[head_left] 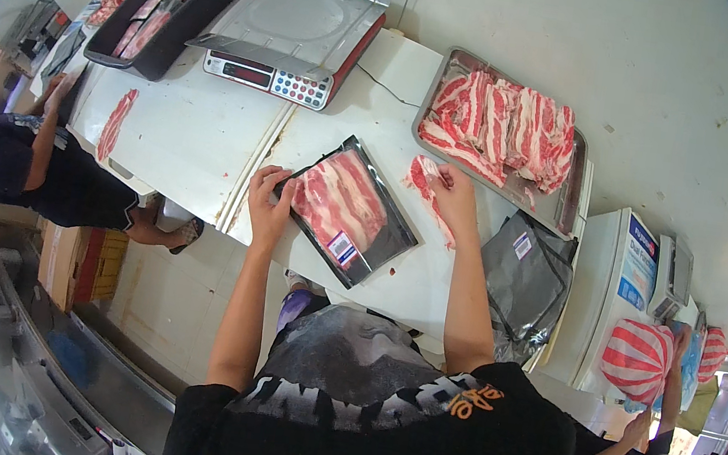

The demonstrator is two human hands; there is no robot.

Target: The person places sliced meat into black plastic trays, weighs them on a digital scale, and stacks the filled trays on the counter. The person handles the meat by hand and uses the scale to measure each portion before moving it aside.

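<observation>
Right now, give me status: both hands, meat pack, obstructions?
Left hand at left edge of meat pack. Right hand at loose meat strip, grip unclear. Pack lying on counter, nothing stacked on it.

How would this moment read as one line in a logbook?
Left hand: at edge of black meat pack | Right hand: at loose meat strip | Tray: sliced meat, beyond right hand | Scale: beyond pack, leftward

A black-backed meat pack point(342, 198) is held at its left corner by the left hand point(271, 200), while a loose meat strip point(420, 178) on the white surface point(326, 134) is touched by the right hand point(458, 202). Sliced meat point(504, 126) is piled in a metal tray point(558, 208).
</observation>
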